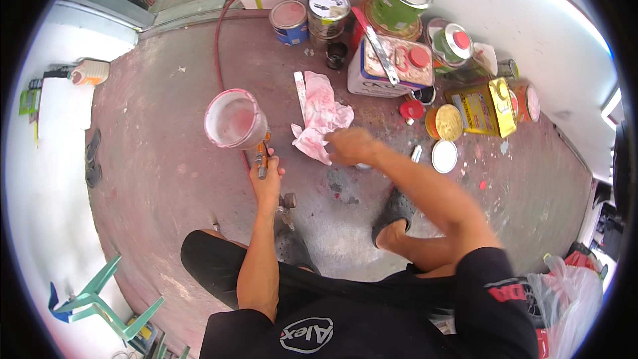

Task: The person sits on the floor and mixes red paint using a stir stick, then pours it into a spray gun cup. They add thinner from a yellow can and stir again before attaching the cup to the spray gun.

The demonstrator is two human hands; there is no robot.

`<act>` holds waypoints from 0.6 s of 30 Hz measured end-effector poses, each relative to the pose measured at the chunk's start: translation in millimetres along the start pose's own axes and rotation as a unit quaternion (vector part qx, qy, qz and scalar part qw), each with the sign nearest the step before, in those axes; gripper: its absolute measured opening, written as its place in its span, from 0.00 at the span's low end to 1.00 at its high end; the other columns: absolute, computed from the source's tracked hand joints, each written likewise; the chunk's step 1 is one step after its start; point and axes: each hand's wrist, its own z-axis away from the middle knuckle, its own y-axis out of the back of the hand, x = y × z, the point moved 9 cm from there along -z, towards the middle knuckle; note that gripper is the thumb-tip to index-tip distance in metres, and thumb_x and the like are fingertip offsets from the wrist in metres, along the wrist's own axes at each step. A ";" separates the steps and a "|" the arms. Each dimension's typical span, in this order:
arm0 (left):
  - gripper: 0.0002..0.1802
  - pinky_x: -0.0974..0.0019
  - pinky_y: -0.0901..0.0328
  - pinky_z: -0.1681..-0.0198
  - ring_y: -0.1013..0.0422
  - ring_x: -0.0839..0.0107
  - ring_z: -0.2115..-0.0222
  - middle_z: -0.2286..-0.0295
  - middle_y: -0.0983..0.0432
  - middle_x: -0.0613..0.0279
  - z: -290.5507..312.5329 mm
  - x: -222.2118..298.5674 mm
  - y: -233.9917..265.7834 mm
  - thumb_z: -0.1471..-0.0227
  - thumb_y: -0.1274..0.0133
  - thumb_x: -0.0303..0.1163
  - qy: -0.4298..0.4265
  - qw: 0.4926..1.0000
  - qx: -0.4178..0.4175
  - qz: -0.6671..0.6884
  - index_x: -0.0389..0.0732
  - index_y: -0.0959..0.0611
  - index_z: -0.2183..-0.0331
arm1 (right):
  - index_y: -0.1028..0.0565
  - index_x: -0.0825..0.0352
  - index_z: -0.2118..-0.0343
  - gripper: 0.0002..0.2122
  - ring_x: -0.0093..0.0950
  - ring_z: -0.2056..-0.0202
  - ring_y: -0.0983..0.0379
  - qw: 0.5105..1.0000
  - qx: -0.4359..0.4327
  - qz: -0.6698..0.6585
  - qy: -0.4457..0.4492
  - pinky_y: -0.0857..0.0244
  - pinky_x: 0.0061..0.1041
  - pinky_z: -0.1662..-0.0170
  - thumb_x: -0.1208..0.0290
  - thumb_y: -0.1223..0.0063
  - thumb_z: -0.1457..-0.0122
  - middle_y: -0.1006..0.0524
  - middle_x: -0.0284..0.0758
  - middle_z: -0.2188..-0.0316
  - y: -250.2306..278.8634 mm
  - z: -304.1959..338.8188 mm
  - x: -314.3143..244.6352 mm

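Observation:
My left hand (pixel 267 176) is closed round a paint spray gun (pixel 262 153) with orange fittings. On the gun sits an open, pink-stained cup (pixel 236 119), with thin pink residue inside. A metal fitting (pixel 287 203) shows just below that hand. My right hand (pixel 353 146) reaches across to the lower right edge of a crumpled pink-stained rag (pixel 319 116) on the floor. Its fingers are bent down and blurred, so whether they grip the rag is unclear. Along the rag's left side lies a pale flat stick (pixel 300 93).
Paint cans (pixel 289 23) stand along the wall, beside a large rectangular tin (pixel 389 70) with a red cap and a flat stirring stick (pixel 382 60). A yellow tin (pixel 485 108) and white lid (pixel 444 156) are to the right. A red hose (pixel 218 46) crosses the floor.

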 end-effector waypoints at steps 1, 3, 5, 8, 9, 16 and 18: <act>0.16 0.72 0.31 0.72 0.26 0.79 0.76 0.64 0.19 0.67 -7.6 1.6 5.7 0.36 0.42 0.30 -0.008 1.000 0.009 -0.002 0.37 0.16 0.48 | 0.19 0.62 0.44 0.22 0.48 0.37 0.22 0.995 0.042 -0.080 -0.028 0.24 0.47 0.39 0.59 0.35 0.38 0.24 0.51 0.35 -2.9 -8.2 -24.2; 0.15 0.72 0.31 0.72 0.26 0.79 0.77 0.65 0.19 0.68 -26.4 4.9 -7.5 0.35 0.42 0.30 -0.026 1.000 0.002 -0.007 0.36 0.15 0.49 | 0.21 0.61 0.42 0.21 0.54 0.39 0.24 0.977 0.185 -0.073 -0.080 0.26 0.52 0.41 0.62 0.34 0.37 0.25 0.49 0.35 -37.2 -19.3 -27.0; 0.15 0.71 0.31 0.72 0.27 0.78 0.77 0.67 0.20 0.68 -46.0 20.7 -34.2 0.36 0.41 0.31 -0.050 0.999 -0.019 0.002 0.36 0.15 0.50 | 0.23 0.61 0.41 0.22 0.57 0.41 0.25 0.951 0.269 -0.120 -0.098 0.27 0.55 0.43 0.66 0.35 0.37 0.25 0.49 0.37 -47.8 -37.1 -17.3; 0.15 0.68 0.31 0.71 0.27 0.76 0.77 0.69 0.21 0.66 -86.2 32.7 -42.9 0.37 0.40 0.33 -0.057 0.997 -0.042 -0.043 0.35 0.15 0.52 | 0.25 0.65 0.42 0.19 0.56 0.49 0.24 0.899 0.359 -0.238 -0.080 0.29 0.54 0.47 0.72 0.40 0.35 0.22 0.54 0.48 -52.1 -17.4 -3.5; 0.15 0.67 0.30 0.71 0.27 0.76 0.77 0.70 0.21 0.65 -100.5 36.1 -45.1 0.37 0.40 0.34 -0.057 0.996 -0.046 -0.059 0.35 0.15 0.53 | 0.25 0.67 0.42 0.18 0.54 0.50 0.24 0.869 0.392 -0.287 -0.096 0.29 0.52 0.47 0.74 0.41 0.35 0.22 0.55 0.49 -46.1 -0.9 -3.4; 0.15 0.67 0.36 0.79 0.27 0.76 0.79 0.75 0.28 0.69 -200.3 61.8 -97.8 0.38 0.40 0.36 -0.088 0.992 -0.054 -0.069 0.38 0.17 0.53 | 0.26 0.66 0.45 0.15 0.22 0.62 0.20 0.513 0.561 -0.637 -0.129 0.26 0.26 0.61 0.62 0.42 0.25 0.20 0.33 0.59 1.7 110.2 41.6; 0.14 0.67 0.37 0.80 0.27 0.76 0.80 0.75 0.28 0.69 -228.6 68.6 -101.0 0.38 0.40 0.36 -0.099 0.991 -0.052 -0.067 0.39 0.17 0.54 | 0.25 0.63 0.45 0.14 0.20 0.63 0.20 0.391 0.563 -0.721 -0.100 0.25 0.24 0.62 0.59 0.43 0.24 0.20 0.28 0.60 -4.7 119.1 67.0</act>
